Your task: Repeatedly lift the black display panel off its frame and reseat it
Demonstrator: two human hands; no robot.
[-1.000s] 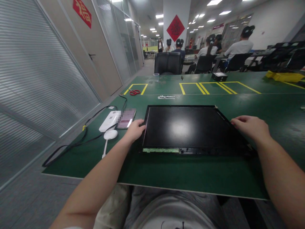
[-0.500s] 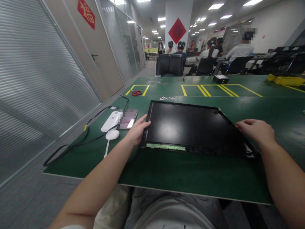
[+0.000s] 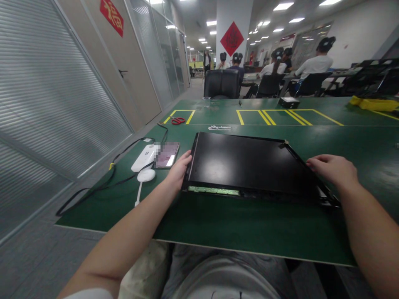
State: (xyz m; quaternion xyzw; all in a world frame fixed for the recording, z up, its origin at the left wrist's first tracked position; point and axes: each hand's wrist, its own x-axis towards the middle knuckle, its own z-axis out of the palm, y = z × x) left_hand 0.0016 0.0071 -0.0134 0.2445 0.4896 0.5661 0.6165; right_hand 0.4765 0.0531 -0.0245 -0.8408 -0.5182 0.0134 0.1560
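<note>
Two side edges of a display panel (image 3: pixel 240 162) are being held over the near side of a green table (image 3: pixel 249 232), the left hand (image 3: pixel 180 169) clasping one, the right hand (image 3: pixel 334 168) pinching the other. Bending or slipping is presumably being risked through uneven grip. Leftward movement is being obstructed by a phone (image 3: pixel 170 153) and a white device (image 3: pixel 142 158).

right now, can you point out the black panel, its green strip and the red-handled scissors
Black panel (image 3: pixel 241 164): head view, middle of its glossy face.
Green strip (image 3: pixel 213 191): head view, middle of its length.
Red-handled scissors (image 3: pixel 178 121): head view, on the handles.
</note>
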